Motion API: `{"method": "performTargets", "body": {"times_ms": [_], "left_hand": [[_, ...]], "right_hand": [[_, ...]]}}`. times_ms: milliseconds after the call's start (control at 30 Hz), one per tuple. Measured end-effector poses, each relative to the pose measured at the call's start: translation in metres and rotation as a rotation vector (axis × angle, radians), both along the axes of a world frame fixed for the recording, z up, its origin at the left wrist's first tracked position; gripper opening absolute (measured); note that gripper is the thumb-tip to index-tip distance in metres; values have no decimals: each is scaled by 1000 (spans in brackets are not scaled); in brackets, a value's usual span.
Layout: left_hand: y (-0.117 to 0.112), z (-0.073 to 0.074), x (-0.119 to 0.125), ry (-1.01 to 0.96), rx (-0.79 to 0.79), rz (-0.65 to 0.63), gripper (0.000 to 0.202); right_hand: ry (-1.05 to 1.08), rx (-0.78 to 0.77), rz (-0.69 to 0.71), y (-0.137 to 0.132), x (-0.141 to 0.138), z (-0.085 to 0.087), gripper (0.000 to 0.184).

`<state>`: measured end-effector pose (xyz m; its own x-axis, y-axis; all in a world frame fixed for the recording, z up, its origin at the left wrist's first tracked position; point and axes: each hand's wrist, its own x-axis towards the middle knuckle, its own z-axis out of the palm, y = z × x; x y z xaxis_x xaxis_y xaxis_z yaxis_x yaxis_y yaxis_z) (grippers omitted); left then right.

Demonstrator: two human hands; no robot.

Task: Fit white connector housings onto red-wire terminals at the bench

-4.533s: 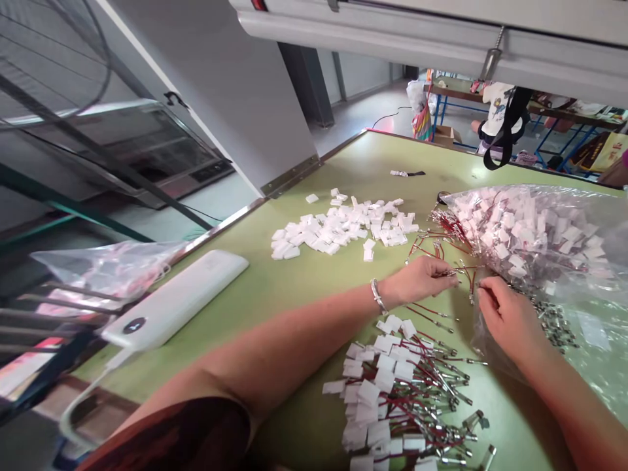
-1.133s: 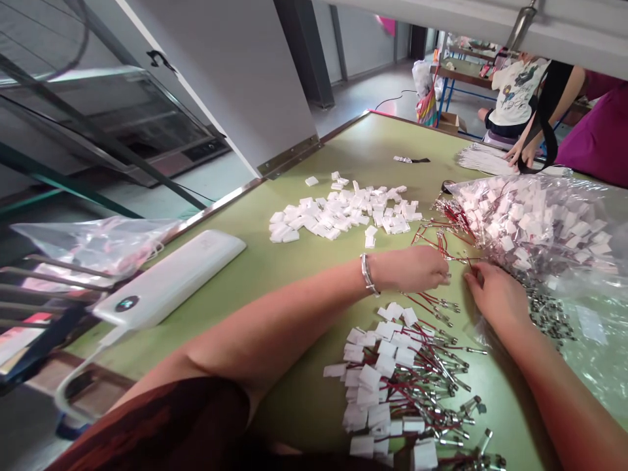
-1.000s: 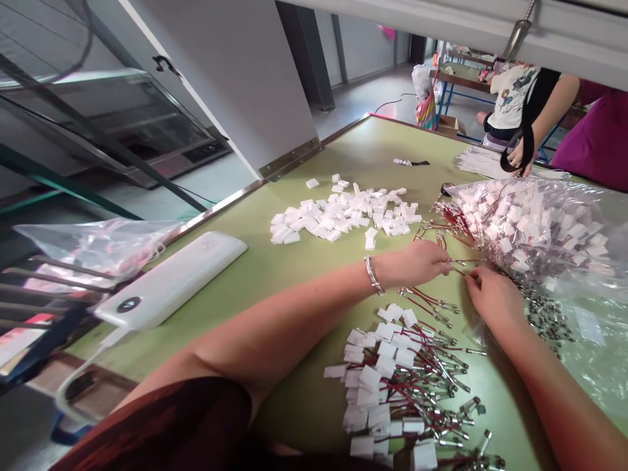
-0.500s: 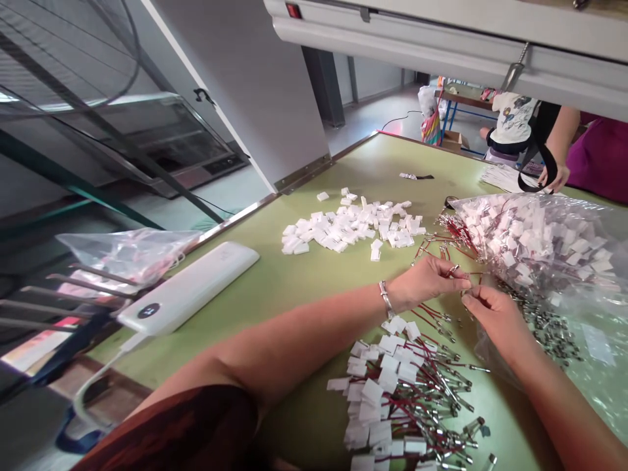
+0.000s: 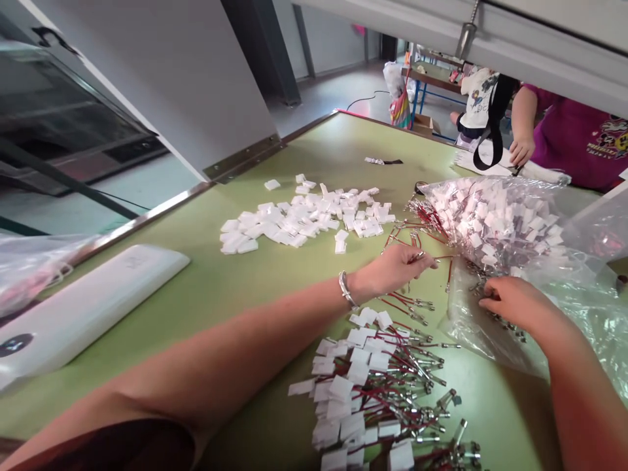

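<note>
My left hand [image 5: 400, 268], with a silver bracelet at its wrist, pinches a thin red wire [image 5: 444, 257] with a metal end. To its right my right hand [image 5: 515, 302] is over a pile of small metal parts [image 5: 507, 327] on a clear plastic bag; its thumb and index finger are a little apart, and the other fingertips are partly hidden. Loose red wires [image 5: 405, 302] lie below my left hand. Closer to me is a heap of white connector housings [image 5: 338, 389] with red wires and metal-capped glass tubes [image 5: 434, 373] attached.
Loose white plastic pieces [image 5: 299, 219] are spread mid-table. A clear bag of white pieces [image 5: 500, 219] stands at right. A white power bank [image 5: 98, 301] lies at left. Across the table [image 5: 235, 294], a person in purple [image 5: 574, 140] handles a black strap [image 5: 488, 140].
My hands, close together before, have separated. The right hand has moved to the metal parts, while the left still holds the wire. The view has shifted right.
</note>
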<state>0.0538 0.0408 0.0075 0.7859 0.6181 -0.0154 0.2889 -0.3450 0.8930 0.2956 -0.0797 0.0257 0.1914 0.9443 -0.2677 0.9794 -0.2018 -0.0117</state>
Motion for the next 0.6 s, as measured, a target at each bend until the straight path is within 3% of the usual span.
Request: {"method": "performTargets", "body": {"times_ms": [200,367,500,600], "left_hand": [[-1,-1,1,-16,-56,18,33],[-3,0,2,-21,-63,2,28],[-8,1,3,-38,7,3,27],[-13,3,3,-44,35,-39,26]], "right_hand": [[-27,66,35,10,-15,-15,17],[44,232,39,10,-13,-8,25],[268,354,26,4,-29,1,25],[455,481,78,0,-54,-3,24]]}}
